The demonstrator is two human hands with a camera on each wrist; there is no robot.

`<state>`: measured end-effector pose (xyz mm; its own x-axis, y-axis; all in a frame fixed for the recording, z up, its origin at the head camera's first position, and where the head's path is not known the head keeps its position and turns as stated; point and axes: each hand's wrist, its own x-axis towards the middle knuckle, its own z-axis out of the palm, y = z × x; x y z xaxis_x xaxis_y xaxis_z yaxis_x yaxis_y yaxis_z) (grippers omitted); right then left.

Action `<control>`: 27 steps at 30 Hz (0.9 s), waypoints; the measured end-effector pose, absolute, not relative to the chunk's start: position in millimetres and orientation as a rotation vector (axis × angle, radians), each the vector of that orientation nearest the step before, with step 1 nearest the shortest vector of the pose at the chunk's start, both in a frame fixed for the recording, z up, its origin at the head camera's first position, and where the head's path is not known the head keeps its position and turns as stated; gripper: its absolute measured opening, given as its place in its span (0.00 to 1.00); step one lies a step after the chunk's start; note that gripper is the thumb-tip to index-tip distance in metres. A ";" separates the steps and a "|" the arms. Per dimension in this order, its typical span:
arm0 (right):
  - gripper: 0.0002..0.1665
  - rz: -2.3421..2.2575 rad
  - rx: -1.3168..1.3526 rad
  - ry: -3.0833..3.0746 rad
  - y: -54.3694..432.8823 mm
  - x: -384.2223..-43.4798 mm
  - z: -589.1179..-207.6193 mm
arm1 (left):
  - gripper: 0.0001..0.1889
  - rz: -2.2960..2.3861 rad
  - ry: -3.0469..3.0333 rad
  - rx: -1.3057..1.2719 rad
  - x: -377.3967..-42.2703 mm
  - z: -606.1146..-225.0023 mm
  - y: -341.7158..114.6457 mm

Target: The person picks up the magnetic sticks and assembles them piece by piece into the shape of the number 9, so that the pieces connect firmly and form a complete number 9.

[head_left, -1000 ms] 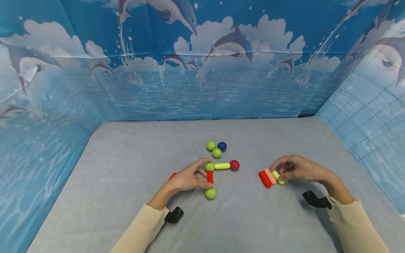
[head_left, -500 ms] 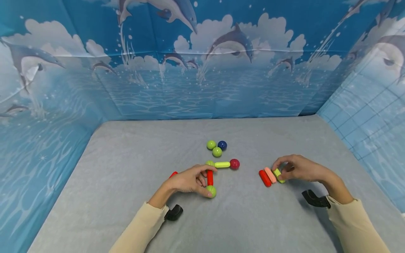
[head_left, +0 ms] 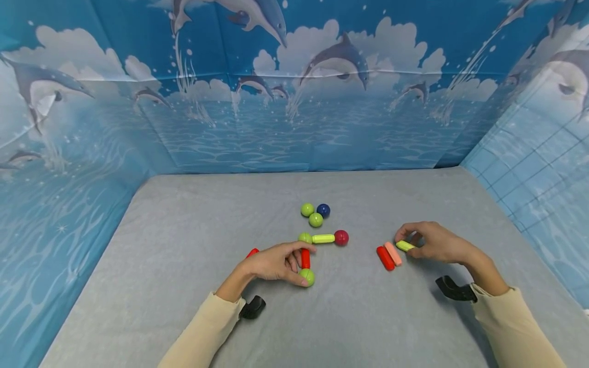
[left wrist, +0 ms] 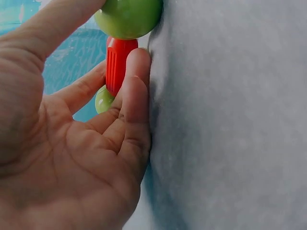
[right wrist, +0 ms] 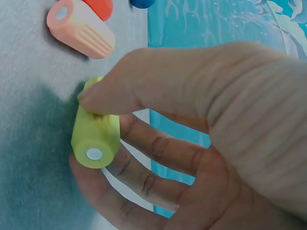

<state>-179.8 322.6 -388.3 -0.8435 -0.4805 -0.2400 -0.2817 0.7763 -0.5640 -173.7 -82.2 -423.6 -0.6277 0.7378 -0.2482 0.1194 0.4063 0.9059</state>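
My left hand (head_left: 294,266) holds a red rod (head_left: 305,258) with a green ball (head_left: 307,277) on its near end; the thumb rests on that ball (left wrist: 128,17) and the fingers curl beside the rod (left wrist: 117,62). The rod's far end meets another green ball (head_left: 305,237), joined to a yellow-green rod (head_left: 323,238) and a dark red ball (head_left: 341,237). My right hand (head_left: 413,244) pinches a separate yellow-green rod (right wrist: 96,139) between thumb and fingers, just right of a pink rod (head_left: 393,253) and a red rod (head_left: 385,258) lying on the grey cloth.
Two green balls (head_left: 307,209) and a blue ball (head_left: 323,210) cluster behind the joined pieces. Another red rod (head_left: 252,252) pokes out from behind my left hand. Blue dolphin-print walls (head_left: 294,128) enclose the grey cloth (head_left: 184,230) on three sides.
My right hand has drawn the yellow-green rod away from the pink and red rods. My left thumb has come down onto the near green ball.
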 end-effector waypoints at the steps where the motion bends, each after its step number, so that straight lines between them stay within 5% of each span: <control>1: 0.16 -0.723 -0.581 2.620 322.5 -179.5 -387.7 | 0.36 1.222 2.016 0.729 -173.9 -423.6 -81.8; 27: 0.17 -0.892 -0.800 2.620 287.4 -168.2 -373.0 | 0.35 1.234 1.981 0.721 -174.9 -424.0 -83.6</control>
